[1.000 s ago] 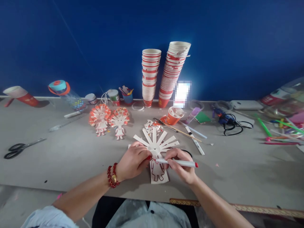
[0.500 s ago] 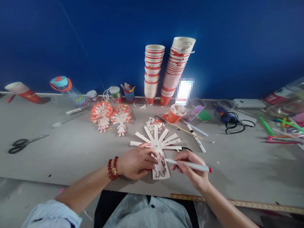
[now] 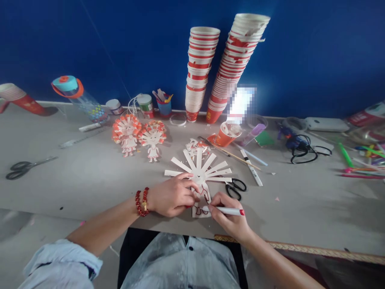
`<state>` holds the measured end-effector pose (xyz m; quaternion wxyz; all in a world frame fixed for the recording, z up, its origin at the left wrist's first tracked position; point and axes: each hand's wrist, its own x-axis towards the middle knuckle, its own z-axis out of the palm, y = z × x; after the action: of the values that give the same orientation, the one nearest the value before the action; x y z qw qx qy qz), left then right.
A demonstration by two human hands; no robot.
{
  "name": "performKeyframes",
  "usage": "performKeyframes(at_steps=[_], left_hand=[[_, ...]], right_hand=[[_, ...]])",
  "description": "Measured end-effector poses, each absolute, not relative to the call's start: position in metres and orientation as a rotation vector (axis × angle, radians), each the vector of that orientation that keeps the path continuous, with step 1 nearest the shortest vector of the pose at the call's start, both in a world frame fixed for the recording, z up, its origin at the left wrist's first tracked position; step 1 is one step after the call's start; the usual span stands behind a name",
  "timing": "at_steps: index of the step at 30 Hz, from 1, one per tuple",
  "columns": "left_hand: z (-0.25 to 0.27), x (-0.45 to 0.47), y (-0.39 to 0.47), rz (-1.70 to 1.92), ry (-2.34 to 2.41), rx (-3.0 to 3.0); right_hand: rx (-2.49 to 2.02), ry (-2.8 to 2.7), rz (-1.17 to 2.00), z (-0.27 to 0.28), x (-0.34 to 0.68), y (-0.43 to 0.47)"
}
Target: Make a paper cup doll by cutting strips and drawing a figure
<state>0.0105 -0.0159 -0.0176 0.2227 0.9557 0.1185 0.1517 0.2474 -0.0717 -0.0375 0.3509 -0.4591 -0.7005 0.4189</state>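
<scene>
A white paper cutout (image 3: 197, 175) lies on the table in front of me, its strips fanned out above a small figure outlined in dark red. My left hand (image 3: 176, 196) rests palm down on its left side, the fingers spread over the paper and hiding part of the drawing. A small bit of red shows beneath that hand; I cannot make out what it is. Closed round a white marker (image 3: 230, 210) with a red end, my right hand (image 3: 228, 222) has the tip at the figure's lower part. Black-handled scissors (image 3: 236, 188) lie just beyond it.
Two tall stacks of paper cups (image 3: 198, 76) stand against the blue wall. Two finished-looking paper dolls (image 3: 128, 138) lie left of centre. Paper scraps (image 3: 195, 147), a red cup (image 3: 225, 134), another marker (image 3: 252, 168) and a water bottle (image 3: 87, 104) are around; more scissors (image 3: 21, 168) lie far left.
My right hand has brought the marker tip down and left, from the figure's upper part to its lower edge. The view has shifted, and the scissors beyond that hand show more fully.
</scene>
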Motion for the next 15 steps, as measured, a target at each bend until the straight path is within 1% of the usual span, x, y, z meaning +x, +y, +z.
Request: performKeyframes(at_steps=[7,15], left_hand=[[-0.0203,0.0103,-0.0161,0.414,0.323,2.63],[-0.0187,0.0111,-0.0157,0.421,0.33,2.636]], right_hand=[[-1.201,-1.908,0.969,-0.0361,0.2446,-0.0719],[-1.207,-1.927,1.003,-0.0366,0.2464,-0.0716]])
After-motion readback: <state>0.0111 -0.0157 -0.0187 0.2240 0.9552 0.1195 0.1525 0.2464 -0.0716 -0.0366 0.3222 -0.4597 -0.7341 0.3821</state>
